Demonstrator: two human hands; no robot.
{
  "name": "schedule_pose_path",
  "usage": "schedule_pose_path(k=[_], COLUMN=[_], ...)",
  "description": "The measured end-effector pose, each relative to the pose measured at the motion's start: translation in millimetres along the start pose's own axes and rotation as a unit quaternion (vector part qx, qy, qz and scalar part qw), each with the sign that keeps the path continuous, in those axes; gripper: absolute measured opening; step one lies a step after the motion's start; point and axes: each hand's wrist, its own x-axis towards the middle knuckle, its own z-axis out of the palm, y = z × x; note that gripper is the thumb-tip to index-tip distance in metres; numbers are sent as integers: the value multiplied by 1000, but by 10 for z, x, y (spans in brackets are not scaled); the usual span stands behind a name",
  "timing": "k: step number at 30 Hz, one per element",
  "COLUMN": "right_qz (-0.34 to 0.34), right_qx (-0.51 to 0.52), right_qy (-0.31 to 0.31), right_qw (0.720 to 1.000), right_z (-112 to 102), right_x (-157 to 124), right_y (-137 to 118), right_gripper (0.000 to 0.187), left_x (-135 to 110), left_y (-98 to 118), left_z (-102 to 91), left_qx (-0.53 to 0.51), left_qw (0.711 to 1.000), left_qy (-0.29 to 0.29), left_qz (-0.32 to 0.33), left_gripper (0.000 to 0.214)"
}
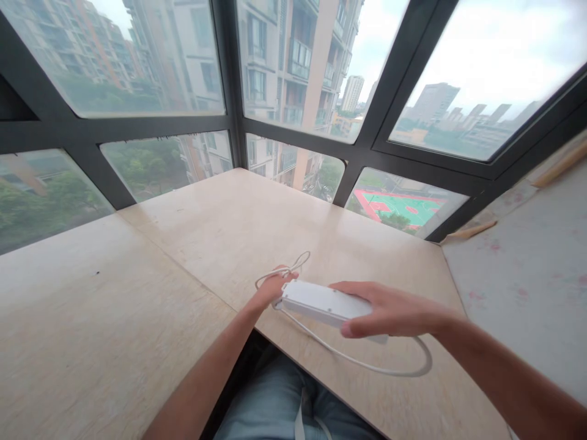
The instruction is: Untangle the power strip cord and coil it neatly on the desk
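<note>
A white power strip (321,303) is held just above the plywood table (220,232). My right hand (389,310) grips its near end, with fingers over the top and the thumb underneath. My left hand (274,286) is closed at the strip's far end on the white cord (293,264), which loops out past the hand. The rest of the cord (389,369) trails under the strip and curves round to the right over the tabletop.
Large dark-framed windows (233,116) enclose the table's far sides. A pale wall surface (527,269) with pink marks stands to the right. My legs in jeans (275,403) show in the gap at the table's near edge.
</note>
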Motion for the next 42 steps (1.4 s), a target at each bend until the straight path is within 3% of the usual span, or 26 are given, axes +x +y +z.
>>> schedule_pose_path(k=[4, 9, 12, 16, 19, 25, 30, 33, 36, 39, 42], right_qz=[57, 76, 79, 9, -4, -1, -28, -70, -123, -191, -253], right_qx=[83, 99, 11, -129, -167, -253, -223, -198, -204, -250, -298], right_qy=[-18, 18, 81, 193, 238, 376, 518, 583, 603, 584, 508], right_qw=[995, 992, 994, 973, 957, 892, 826, 785, 761, 748, 768], right_z=[251, 169, 94, 0, -86, -287, -473, -529, -510, -420, -291], right_x=[373, 542, 650, 821, 881, 937, 994, 926, 810, 715, 659], right_y=[232, 467, 573, 757, 864, 991, 1066, 1012, 890, 747, 609], right_gripper=[51, 46, 50, 52, 51, 52, 69, 73, 74, 75, 73], left_x=[45, -127, -262, -408, -560, -887, -1072, -1213, -1319, -1358, -1377], left_y=[-154, -259, -248, -227, -250, -467, -654, -722, -787, -853, -909], left_z=[169, 335, 441, 470, 379, 323, 468, 419, 234, 10, -160], left_qx=[-164, -332, -437, -477, -456, -358, -321, -276, -221, -149, -53], left_qw=[986, 941, 898, 874, 881, 921, 933, 950, 962, 963, 955], left_qy=[-31, -57, -35, 10, 42, 68, 139, 134, 145, 213, 284], left_qz=[-8, -40, -47, -96, -121, -140, -81, -61, -70, -67, -65], left_gripper=[21, 24, 38, 54, 60, 59, 62, 65, 63, 53, 43])
